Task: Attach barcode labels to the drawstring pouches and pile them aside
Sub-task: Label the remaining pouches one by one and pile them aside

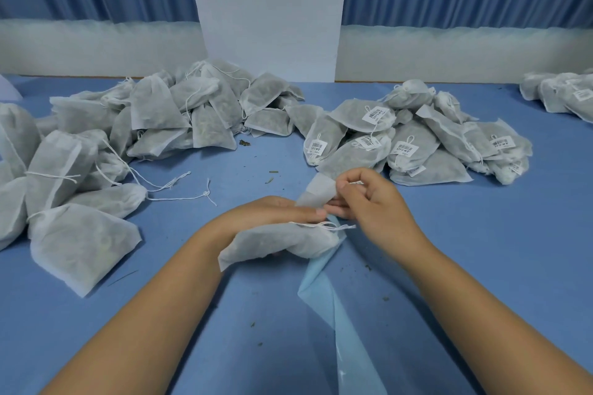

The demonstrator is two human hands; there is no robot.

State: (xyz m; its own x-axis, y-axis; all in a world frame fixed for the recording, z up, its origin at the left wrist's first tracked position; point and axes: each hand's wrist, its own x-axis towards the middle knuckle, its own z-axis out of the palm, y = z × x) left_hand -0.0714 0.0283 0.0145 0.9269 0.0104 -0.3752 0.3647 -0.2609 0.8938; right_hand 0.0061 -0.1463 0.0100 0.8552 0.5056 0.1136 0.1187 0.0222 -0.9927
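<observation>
A white drawstring pouch (pixel 276 242) with greenish filling lies under my left hand (pixel 272 210), which rests across its top and holds the end of a pale blue label backing strip (pixel 333 301). The strip trails toward me over the table. My right hand (pixel 369 199) pinches a small label at the strip's upper end (pixel 316 191), just above the left fingertips. The label's face is mostly hidden by my fingers.
A heap of unlabelled pouches (pixel 138 125) spreads over the left and back of the blue table (pixel 481 266). A pile of barcode-labelled pouches (pixel 414 138) sits at the right, and more labelled ones (pixel 564 94) at the far right edge. Loose strings and crumbs lie mid-table.
</observation>
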